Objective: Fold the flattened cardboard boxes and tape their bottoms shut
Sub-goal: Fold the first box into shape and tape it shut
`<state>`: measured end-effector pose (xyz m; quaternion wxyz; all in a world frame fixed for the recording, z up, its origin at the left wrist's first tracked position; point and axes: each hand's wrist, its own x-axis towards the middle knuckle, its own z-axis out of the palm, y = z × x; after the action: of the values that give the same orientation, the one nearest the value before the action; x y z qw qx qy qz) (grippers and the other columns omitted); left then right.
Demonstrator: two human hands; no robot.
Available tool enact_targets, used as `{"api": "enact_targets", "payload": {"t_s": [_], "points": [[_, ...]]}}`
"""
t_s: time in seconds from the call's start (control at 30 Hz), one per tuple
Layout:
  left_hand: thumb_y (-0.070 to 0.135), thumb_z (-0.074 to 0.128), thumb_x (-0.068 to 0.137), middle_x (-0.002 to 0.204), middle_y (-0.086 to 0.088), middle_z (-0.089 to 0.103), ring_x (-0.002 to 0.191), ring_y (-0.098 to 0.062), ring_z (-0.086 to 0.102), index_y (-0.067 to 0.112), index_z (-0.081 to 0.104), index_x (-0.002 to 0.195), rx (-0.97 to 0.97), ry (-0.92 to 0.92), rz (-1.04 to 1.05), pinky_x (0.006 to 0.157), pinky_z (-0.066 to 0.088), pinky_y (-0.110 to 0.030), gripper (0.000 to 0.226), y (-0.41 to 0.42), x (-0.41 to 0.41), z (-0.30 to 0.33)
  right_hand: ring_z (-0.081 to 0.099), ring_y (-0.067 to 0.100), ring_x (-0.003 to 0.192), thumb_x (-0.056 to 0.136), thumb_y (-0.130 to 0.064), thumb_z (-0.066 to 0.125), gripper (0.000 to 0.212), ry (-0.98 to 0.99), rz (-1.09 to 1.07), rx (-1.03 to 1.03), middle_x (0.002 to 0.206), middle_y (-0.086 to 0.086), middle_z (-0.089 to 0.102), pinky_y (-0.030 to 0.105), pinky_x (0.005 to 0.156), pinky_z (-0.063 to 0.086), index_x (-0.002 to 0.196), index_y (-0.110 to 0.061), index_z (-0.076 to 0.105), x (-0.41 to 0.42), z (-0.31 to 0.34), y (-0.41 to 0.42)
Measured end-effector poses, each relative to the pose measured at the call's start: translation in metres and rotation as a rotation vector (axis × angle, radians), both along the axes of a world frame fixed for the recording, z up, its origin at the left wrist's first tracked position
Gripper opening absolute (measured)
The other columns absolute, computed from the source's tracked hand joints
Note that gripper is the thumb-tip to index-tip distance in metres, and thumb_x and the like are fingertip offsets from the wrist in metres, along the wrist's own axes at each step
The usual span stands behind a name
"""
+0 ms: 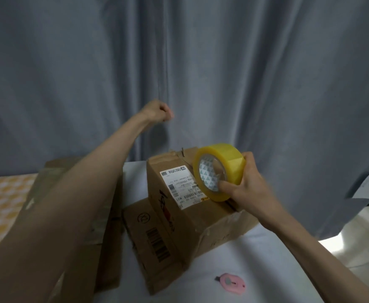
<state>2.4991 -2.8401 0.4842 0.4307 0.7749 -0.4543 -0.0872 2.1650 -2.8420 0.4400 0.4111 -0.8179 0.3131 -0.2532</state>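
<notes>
we see the right hand at centre right of the frame, gripping the yellow tape roll with the thumb hooked into its core and the fingers round the rim, holding it just over the folded cardboard box. the left hand is stretched out towards the upper middle of the frame, fingers curled tight; we judge it pinches the pulled-out tape end, though the clear strip itself cannot be made out against the grey curtain. the hands are well apart, likely to draw a length long enough for the box seam. more flattened cardboard lies at lower left, partly under the left arm. a pink box cutter waits on the white table at lower centre, handy for cutting the strip.
</notes>
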Motion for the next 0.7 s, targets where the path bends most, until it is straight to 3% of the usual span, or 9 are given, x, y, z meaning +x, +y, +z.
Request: {"api": "enact_targets", "payload": {"t_s": [0.07,0.13,0.23,0.37,0.53,0.63,0.7], "points": [[-0.005,0.064,0.088,0.081,-0.01,0.065,0.071,-0.011,0.057,0.006,0.069,0.082,0.029,0.03,-0.008,0.077,0.049,-0.026,0.014,-0.005,0.001,-0.02,0.059,0.01,0.083,0.086,-0.026,0.074,0.054,0.014,0.005,0.003,0.099,-0.007,0.055,0.015,0.052,0.044,0.12,-0.031,0.032,0.0,0.001,0.0],[-0.005,0.064,0.09,0.079,-0.005,0.063,0.069,-0.008,0.054,0.012,0.063,0.074,0.048,0.066,-0.011,0.067,0.047,-0.014,0.023,-0.006,-0.003,-0.038,0.059,0.008,0.082,0.086,-0.027,0.075,0.055,0.025,0.003,-0.005,0.1,-0.008,0.056,0.012,0.049,0.044,0.121,-0.032,0.033,0.002,0.002,-0.001],[-0.003,0.062,0.092,0.083,-0.003,0.065,0.072,-0.006,0.056,0.007,0.067,0.088,0.071,0.113,-0.014,0.063,0.045,-0.008,0.011,-0.007,-0.007,-0.065,0.058,0.006,0.081,0.084,-0.026,0.075,0.055,0.028,-0.008,-0.023,0.099,-0.008,0.056,0.009,0.046,0.042,0.12,-0.032,0.035,0.003,0.002,-0.001],[0.01,0.066,0.093,0.084,0.007,0.063,0.083,-0.008,0.056,0.014,0.067,0.091,0.128,0.126,-0.033,0.079,0.046,-0.019,0.005,-0.005,-0.01,-0.089,0.06,0.007,0.086,0.081,-0.027,0.078,0.057,0.015,-0.012,-0.054,0.103,-0.007,0.06,0.015,0.057,0.046,0.121,-0.034,0.038,0.004,0.0,-0.001],[0.022,0.067,0.093,0.092,0.004,0.065,0.099,-0.018,0.06,0.019,0.068,0.092,0.193,0.114,-0.07,0.093,0.047,-0.033,0.004,-0.001,-0.012,-0.091,0.059,0.007,0.089,0.08,-0.03,0.079,0.059,0.007,-0.02,-0.084,0.103,-0.01,0.059,0.021,0.062,0.05,0.121,-0.036,0.038,0.003,-0.002,0.002],[0.029,0.066,0.094,0.105,-0.002,0.064,0.107,-0.022,0.06,0.017,0.067,0.105,0.255,0.1,-0.085,0.094,0.045,-0.032,0.017,0.0,-0.014,-0.09,0.06,0.009,0.091,0.079,-0.031,0.08,0.06,-0.017,-0.03,-0.096,0.102,-0.011,0.06,0.029,0.07,0.055,0.123,-0.038,0.039,0.001,-0.004,0.004],[0.034,0.065,0.094,0.115,-0.001,0.055,0.111,-0.02,0.054,0.02,0.06,0.127,0.284,0.096,-0.095,0.098,0.042,-0.032,0.036,0.001,-0.013,-0.09,0.06,0.011,0.093,0.078,-0.033,0.08,0.061,-0.016,-0.044,-0.099,0.103,-0.012,0.059,0.036,0.075,0.055,0.123,-0.04,0.039,0.0,-0.008,0.005]]}}
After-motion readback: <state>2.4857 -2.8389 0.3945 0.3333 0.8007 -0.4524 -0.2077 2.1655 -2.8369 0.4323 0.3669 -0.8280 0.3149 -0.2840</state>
